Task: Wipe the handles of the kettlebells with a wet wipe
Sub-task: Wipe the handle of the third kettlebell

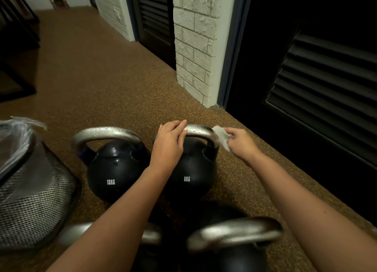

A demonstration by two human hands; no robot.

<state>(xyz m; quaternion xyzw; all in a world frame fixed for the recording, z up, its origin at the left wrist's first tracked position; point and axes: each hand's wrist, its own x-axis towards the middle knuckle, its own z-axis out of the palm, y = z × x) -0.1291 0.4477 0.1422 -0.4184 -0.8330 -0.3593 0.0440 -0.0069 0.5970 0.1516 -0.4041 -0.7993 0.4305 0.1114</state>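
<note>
Kettlebells stand on the speckled floor (114,84) in two rows, close beside a dark louvred door (326,84) and a white brick pillar (193,47). On our left we see a mesh bin (34,200) with a plastic liner. In the far row stand the 12KG kettlebell (111,169) and, just beside it on the right, the 8KG kettlebell (190,169). Two more kettlebells are nearest to us, and only the handle of the right one (234,234) shows clearly.

We judge that the wiping of the 8KG handle (201,130) is in hand. Our left hand (170,143) lies on the left part of this handle with the fingers rather straight, so it steadies the kettlebell and does not clasp it. Our right hand (239,142) pinches the wet wipe (221,136) between thumb and fingers, and the wipe touches the right corner of the handle.

For the next move we think the wipe must go along the top of the bar and down both sides. For this the left hand must move away, because it covers a part not yet reachable. Both far handles look wet already; for the near handles we cannot tell.
</note>
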